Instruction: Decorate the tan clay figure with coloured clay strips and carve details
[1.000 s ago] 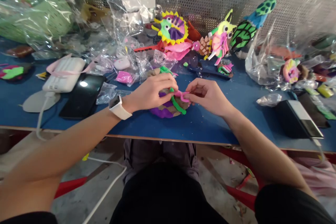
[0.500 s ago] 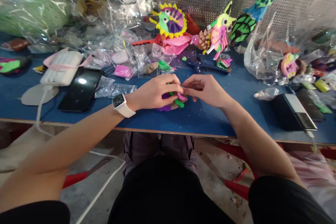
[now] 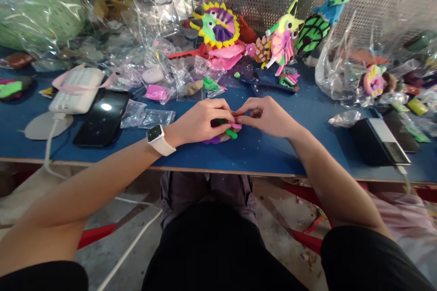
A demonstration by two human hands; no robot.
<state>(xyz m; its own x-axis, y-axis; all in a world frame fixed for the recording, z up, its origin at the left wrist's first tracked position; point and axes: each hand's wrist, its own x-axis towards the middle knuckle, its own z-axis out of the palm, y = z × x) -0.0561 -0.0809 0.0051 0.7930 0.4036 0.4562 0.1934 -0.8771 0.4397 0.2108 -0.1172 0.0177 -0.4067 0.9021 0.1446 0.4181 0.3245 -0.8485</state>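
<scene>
A small clay figure (image 3: 231, 134) in purple, green, pink and brown lies on the blue table (image 3: 266, 159) close to its front edge. My left hand (image 3: 210, 120), with a white watch (image 3: 160, 138) on its wrist, bends over the figure and grips it, hiding much of its far and left side. From the right, my right hand (image 3: 261, 116) meets it, thumb and forefinger pinched at the pink strip (image 3: 236, 125) on the figure's upper edge. The fingertips of both hands nearly touch there.
Behind the hands stand a yellow-rimmed clay figure (image 3: 220, 25), a yellow-and-pink clay figure (image 3: 285, 41) and plastic bags (image 3: 160, 22). A black phone (image 3: 101, 118) and a white power bank (image 3: 78, 88) lie left. A black device (image 3: 378, 141) with a cable sits right.
My right hand's fingers have shifted slightly left and closed in on the pink strip. My left hand stays on the figure. The whole view has moved a little.
</scene>
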